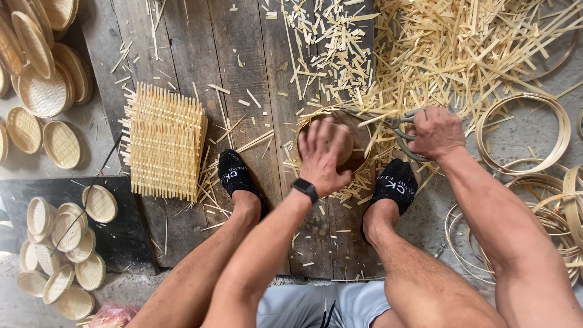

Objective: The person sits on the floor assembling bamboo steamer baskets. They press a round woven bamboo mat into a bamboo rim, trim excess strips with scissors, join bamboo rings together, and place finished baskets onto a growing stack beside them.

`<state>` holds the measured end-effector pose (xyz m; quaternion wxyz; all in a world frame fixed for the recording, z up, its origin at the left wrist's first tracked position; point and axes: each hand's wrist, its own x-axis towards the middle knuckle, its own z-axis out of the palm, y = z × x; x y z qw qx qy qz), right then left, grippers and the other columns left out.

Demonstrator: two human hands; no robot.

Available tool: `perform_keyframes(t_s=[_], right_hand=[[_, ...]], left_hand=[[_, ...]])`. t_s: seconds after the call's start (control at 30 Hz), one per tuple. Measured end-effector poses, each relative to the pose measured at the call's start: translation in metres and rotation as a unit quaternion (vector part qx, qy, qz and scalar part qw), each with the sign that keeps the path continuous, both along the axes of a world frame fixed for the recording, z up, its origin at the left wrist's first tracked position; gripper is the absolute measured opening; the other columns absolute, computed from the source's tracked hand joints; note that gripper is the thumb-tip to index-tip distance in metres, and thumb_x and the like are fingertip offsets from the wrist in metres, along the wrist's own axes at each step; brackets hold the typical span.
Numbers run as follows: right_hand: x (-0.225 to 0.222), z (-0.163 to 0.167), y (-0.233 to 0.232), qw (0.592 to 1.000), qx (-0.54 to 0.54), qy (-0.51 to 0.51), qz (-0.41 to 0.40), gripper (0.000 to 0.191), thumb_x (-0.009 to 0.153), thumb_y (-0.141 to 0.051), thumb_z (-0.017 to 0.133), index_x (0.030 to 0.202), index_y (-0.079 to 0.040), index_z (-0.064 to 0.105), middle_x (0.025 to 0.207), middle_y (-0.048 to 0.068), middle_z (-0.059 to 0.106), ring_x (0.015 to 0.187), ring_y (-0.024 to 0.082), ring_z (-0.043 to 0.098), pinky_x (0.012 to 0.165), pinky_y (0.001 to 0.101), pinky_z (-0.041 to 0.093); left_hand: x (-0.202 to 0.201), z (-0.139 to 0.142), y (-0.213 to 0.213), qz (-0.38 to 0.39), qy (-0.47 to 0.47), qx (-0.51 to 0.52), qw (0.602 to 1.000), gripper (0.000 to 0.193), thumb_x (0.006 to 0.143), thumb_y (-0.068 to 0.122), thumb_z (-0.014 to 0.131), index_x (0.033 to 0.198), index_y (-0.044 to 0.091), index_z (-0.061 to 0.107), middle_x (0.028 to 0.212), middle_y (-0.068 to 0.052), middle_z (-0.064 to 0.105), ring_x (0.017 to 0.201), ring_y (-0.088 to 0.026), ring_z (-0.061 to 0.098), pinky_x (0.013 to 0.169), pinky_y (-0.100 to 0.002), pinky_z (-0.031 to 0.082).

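Left hand [322,157] is pressing the round basket [331,141] flat-palmed, right hand [432,130] gripping scissors [405,135] just beside it; blades could be nicking fingers.

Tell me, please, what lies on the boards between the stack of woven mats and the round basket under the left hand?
In the head view, the person's foot in a black sock and loose bamboo strips lie between the stack of woven mats and the round basket.

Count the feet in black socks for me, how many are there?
2. One black-socked foot is planted on the wooden boards beside the stack of woven mats. The other black-socked foot is below the right hand, which holds scissors. None looks hidden.
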<state>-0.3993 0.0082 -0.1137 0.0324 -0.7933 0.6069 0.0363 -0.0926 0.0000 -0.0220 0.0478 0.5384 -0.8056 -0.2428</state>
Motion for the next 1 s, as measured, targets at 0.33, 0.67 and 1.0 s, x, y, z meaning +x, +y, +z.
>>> perform_keyframes(t_s=[0.33, 0.67, 1.0], right_hand=[[0.024, 0.005, -0.009, 0.997, -0.064, 0.034, -0.003, 0.021, 0.09, -0.027, 0.067, 0.08, -0.012, 0.056, 0.072, 0.003, 0.05, 0.064, 0.014, 0.047, 0.056, 0.0297, 0.04], [0.037, 0.02, -0.007, 0.981, -0.191, 0.01, 0.02, 0.051, 0.069, -0.057, 0.07, 0.072, -0.007, 0.057, 0.069, 0.006, 0.053, 0.063, 0.018, 0.054, 0.058, 0.0296, 0.047], [0.015, 0.011, -0.005, 0.997, -0.076, -0.003, 0.013, 0.03, 0.084, -0.037, 0.065, 0.078, -0.008, 0.059, 0.072, 0.006, 0.053, 0.065, 0.017, 0.05, 0.056, 0.0305, 0.044]], left_hand=[[-0.004, -0.012, 0.013, 0.117, 0.066, -0.002, 0.991, 0.113, 0.058, 0.021, 0.09, 0.156, 0.019, 0.033, 0.154, -0.024, 0.032, 0.137, -0.049, 0.036, 0.116, -0.056, 0.034], [0.012, -0.01, -0.005, -0.018, 0.043, 0.074, 0.996, 0.115, 0.052, 0.015, 0.087, 0.154, 0.028, 0.036, 0.157, -0.016, 0.03, 0.141, -0.046, 0.031, 0.119, -0.055, 0.032], [0.008, 0.0, -0.013, -0.027, 0.024, 0.096, 0.995, 0.098, 0.057, 0.025, 0.088, 0.146, 0.034, 0.048, 0.157, -0.008, 0.034, 0.143, -0.043, 0.029, 0.121, -0.06, 0.025]])
